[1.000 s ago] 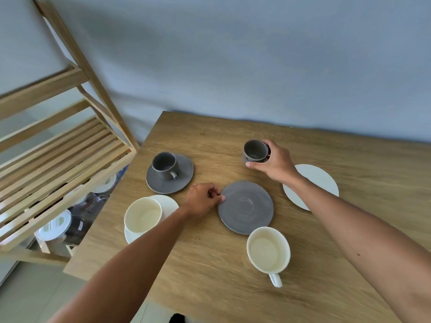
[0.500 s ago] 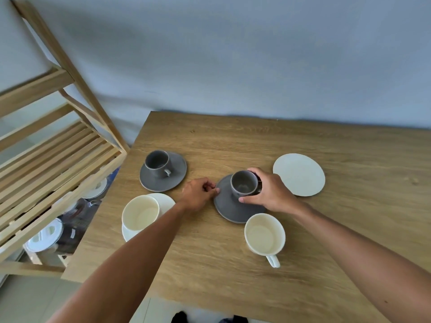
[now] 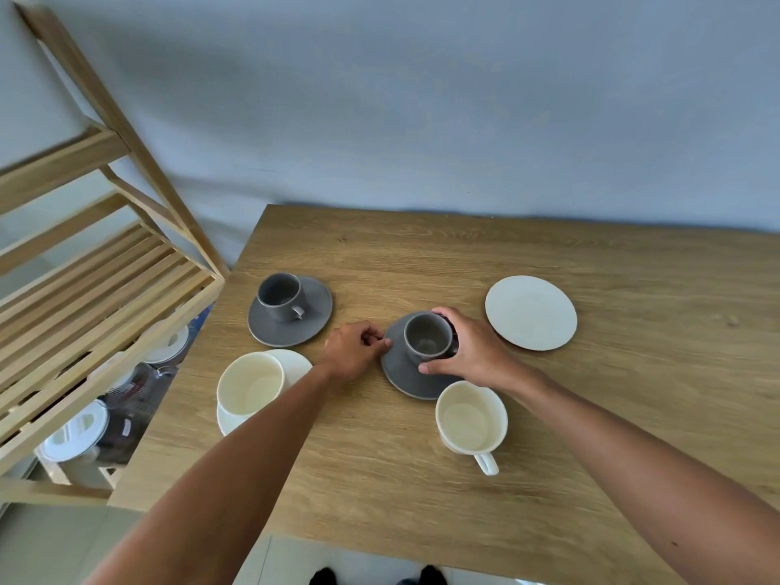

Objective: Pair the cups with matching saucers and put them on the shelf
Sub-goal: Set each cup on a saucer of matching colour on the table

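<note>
My right hand [image 3: 477,352] grips a grey cup [image 3: 427,339] that stands on a grey saucer [image 3: 401,373] in the middle of the wooden table [image 3: 591,415]. My left hand [image 3: 354,348] pinches that saucer's left rim. Farther left, another grey cup [image 3: 279,294] sits on its grey saucer [image 3: 314,316]. A cream cup [image 3: 250,385] rests on a cream saucer [image 3: 295,361] at the front left. A second cream cup [image 3: 472,420] stands alone near the front. A bare cream saucer [image 3: 531,312] lies at the right.
A slatted wooden shelf [image 3: 97,306] stands left of the table, its corner touching the table's edge. Jars with white lids [image 3: 78,432] sit on the level below. A grey wall runs behind the table. Shoe tips show at the bottom edge.
My right hand carried the grey cup from the back of the table down onto the grey saucer. My left hand stayed at the saucer's rim.
</note>
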`<state>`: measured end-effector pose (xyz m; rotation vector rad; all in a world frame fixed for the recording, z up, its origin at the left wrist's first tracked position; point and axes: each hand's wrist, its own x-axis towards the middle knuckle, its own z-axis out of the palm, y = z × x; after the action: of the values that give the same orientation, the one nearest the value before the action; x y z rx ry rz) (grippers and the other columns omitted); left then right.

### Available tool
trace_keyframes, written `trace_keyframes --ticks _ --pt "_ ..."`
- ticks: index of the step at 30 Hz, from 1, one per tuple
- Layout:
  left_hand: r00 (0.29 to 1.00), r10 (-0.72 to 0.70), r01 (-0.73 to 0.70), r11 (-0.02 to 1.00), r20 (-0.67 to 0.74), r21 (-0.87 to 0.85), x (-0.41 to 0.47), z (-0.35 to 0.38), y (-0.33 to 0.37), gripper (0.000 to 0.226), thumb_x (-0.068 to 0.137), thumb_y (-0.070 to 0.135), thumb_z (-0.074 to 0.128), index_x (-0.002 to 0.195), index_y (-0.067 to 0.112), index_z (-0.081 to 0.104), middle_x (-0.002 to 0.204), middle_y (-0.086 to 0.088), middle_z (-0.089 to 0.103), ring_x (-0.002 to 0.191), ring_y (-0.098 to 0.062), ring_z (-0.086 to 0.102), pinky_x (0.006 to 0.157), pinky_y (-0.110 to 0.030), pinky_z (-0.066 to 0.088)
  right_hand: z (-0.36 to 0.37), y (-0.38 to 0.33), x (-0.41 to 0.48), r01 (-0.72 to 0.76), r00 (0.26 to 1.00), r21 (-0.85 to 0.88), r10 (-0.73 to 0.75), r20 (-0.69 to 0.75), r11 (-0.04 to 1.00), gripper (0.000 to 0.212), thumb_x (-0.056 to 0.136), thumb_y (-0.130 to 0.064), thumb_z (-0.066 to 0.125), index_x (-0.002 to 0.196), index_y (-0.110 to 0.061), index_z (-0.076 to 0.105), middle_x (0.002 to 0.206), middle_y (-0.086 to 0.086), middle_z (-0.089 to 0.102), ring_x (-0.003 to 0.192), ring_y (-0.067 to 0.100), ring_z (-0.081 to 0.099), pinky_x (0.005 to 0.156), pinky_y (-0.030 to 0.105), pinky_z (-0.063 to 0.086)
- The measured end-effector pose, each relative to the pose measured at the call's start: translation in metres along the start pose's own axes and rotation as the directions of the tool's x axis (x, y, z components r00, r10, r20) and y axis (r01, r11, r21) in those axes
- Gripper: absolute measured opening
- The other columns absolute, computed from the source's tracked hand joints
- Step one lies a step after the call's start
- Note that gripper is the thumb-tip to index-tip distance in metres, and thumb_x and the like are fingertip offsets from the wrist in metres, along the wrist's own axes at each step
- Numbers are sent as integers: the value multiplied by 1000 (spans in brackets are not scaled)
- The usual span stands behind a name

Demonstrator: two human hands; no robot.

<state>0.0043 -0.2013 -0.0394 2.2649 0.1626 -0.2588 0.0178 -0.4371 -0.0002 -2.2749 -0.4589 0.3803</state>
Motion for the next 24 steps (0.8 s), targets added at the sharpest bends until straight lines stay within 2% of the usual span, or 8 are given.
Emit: trace_keyframes --ticks 3,7,11,15,18,21,24 --pt "1000 5 -5 1000 -3 10 -2 -2 2 22 87 37 68 100 20 70 90 5 69 84 -10 62 78 -28 52 -5 -1 -7 -42 999 49 42 15 998 113 58 -54 89 150 -25 31 144 -6 50 130 11 49 104 27 42" --pt "998 52 -50 998 -38 44 0 -8 7 24 90 37 64 103 17 69 96 1 70 91 -13 64 81 -26 53 -19 1 -24 -83 996 68 85 -28 994 118 54 -65 85 151 -29 28 147 -5 49 134 11 46 109 33 40" --pt "993 105 -103 993 -44 60 12 -12 21 23 90 37 64 103 17 68 96 2 70 92 -12 64 84 -30 55 -32 2 -49 -116 991 83 121 -59 990 117 56 -61 86 152 -25 29 148 -4 48 135 7 44 110 27 37" --pt "989 149 -149 987 5 64 37 -11 44 21 89 42 65 101 24 67 94 8 70 91 -9 64 84 -29 55 -35 1 -78 -177 979 118 187 -78 977 120 52 -67 84 151 -27 29 149 -6 47 135 2 42 113 29 35" --pt "973 219 -223 973 69 56 60 -3 64 21 89 37 67 100 20 68 94 4 71 89 -12 65 81 -26 53 -29 3 -100 -239 960 161 258 -110 958 119 51 -68 84 150 -30 30 149 -9 46 135 -1 41 113 29 36" --pt "952 289 -294 955 101 40 81 11 82 14 87 30 70 94 17 70 87 4 71 83 -12 64 72 -16 47 -17 0 -120 -310 937 125 325 -128 943 119 53 -70 82 152 -32 27 151 -16 40 138 0 36 111 26 32" --pt "924 334 -347 937 188 45 100 29 96 18 86 30 71 97 16 70 86 6 69 82 -7 62 74 -18 47 0 -1 -134 -367 914 83 376 -151 926 123 51 -77 77 151 -32 24 153 -16 37 140 4 34 113 31 32"
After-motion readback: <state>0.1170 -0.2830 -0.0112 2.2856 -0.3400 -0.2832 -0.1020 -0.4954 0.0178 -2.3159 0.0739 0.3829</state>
